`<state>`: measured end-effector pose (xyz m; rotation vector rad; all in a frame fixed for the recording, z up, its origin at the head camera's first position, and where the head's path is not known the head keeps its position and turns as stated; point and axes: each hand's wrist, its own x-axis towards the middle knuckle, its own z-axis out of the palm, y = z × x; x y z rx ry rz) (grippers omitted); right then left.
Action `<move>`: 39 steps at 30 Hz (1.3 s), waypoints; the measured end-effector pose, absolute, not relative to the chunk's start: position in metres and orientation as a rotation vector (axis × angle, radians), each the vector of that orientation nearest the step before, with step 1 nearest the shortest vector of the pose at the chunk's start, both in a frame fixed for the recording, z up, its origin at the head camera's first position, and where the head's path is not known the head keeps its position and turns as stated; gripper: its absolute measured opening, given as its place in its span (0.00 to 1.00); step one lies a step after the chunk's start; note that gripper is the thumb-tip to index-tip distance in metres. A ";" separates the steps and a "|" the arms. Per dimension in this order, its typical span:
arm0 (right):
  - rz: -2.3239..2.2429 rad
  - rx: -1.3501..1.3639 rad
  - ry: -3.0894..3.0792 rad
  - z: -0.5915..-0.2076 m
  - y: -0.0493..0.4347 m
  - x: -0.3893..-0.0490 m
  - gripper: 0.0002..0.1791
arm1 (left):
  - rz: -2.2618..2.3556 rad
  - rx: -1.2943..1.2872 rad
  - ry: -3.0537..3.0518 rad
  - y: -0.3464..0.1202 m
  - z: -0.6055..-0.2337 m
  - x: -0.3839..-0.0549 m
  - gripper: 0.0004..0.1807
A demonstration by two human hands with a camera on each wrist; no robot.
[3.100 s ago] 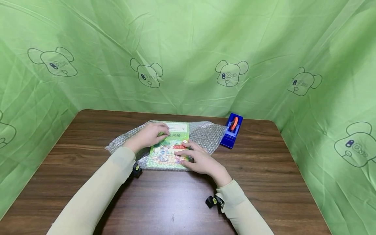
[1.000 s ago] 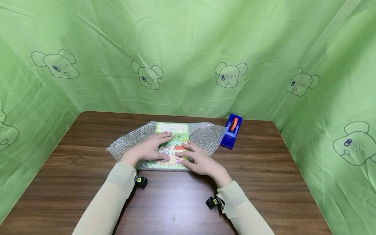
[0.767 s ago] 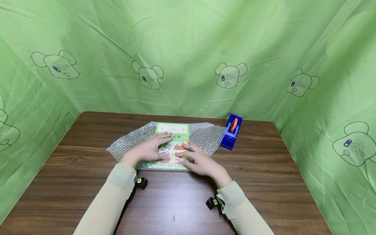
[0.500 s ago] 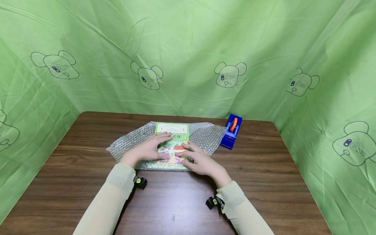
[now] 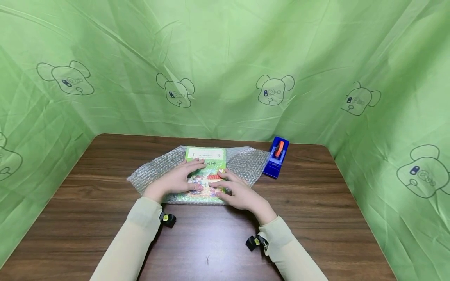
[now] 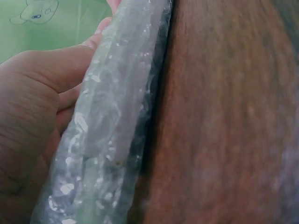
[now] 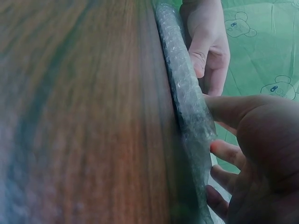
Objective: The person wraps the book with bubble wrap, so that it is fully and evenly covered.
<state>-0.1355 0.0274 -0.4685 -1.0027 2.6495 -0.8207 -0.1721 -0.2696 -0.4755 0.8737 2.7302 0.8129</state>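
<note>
A green picture-covered book [image 5: 207,171] lies flat in the middle of the table, with clear bubble wrap [image 5: 246,162] folded up over its near edge and spread out to both sides. My left hand [image 5: 177,177] rests on the left part of the cover, fingers extended and thumb apart. On the right part, my right hand [image 5: 242,193] presses with spread fingers. Seen by the left wrist camera, the wrapped near edge [image 6: 112,102] runs beside the left hand [image 6: 28,102]. The right wrist view has right fingertips at the wrap [image 7: 184,79].
A blue tape dispenser [image 5: 276,157] with an orange roll stands at the back right, touching the wrap's right flap in the head view. The brown wooden table [image 5: 309,195] is bounded by green cloth [image 5: 225,47] with bear-head drawings.
About three seconds ago my left hand was farther back with bent fingers; it has since come forward and flattened on the cover. My right hand has stayed put. Over the last second nothing visibly moves.
</note>
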 end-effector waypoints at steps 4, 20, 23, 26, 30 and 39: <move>-0.826 -0.997 2.654 -0.468 0.027 -0.135 0.21 | 0.819 0.867 2.719 -0.269 -0.475 -0.171 0.49; -0.907 -1.014 2.645 -0.466 0.031 -0.137 0.28 | 0.854 0.867 2.708 -0.273 -0.480 -0.174 0.50; -0.917 -1.003 2.645 -0.465 0.035 -0.139 0.29 | 0.855 0.875 2.707 -0.274 -0.481 -0.175 0.50; -0.928 -0.993 2.643 -0.464 0.039 -0.141 0.29 | 0.855 0.878 2.706 -0.274 -0.482 -0.175 0.50; -0.968 -0.977 2.682 -0.463 0.044 -0.144 0.31 | 0.869 0.873 2.696 -0.273 -0.482 -0.176 0.50; -1.118 -0.795 2.799 -0.460 0.073 -0.156 0.27 | 0.906 0.863 2.672 -0.273 -0.483 -0.175 0.51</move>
